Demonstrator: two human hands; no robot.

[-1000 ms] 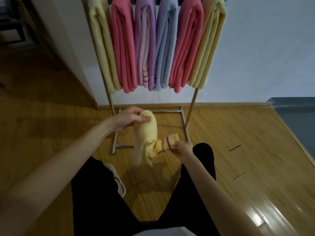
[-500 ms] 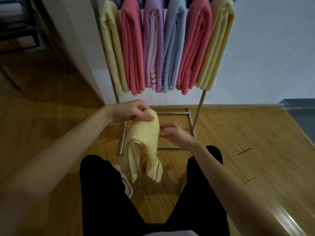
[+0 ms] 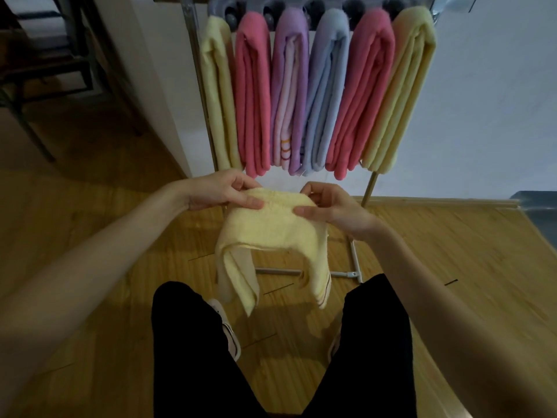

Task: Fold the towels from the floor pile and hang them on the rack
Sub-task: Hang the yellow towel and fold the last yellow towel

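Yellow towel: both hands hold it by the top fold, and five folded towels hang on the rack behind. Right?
Not quite. The head view shows six on the rack, not five. Both the left hand and right hand do hold the yellow towel by its top fold.

yellow towel held folded, six more on the rack

a pale yellow towel (image 3: 272,236) is held up in front of the rack (image 3: 371,185), folded over along its top edge, which runs roughly level. the left hand (image 3: 218,191) pinches the top left corner and the right hand (image 3: 328,206) pinches the top right. two ends hang down apart, the right one showing thin stripes near its hem. six folded towels hang side by side on the rack's top bar: a pale yellow hung towel (image 3: 217,95), a pink towel (image 3: 253,98), a purple towel (image 3: 289,95), a blue towel (image 3: 325,95), a second pink towel (image 3: 361,98) and a yellow end towel (image 3: 401,95).
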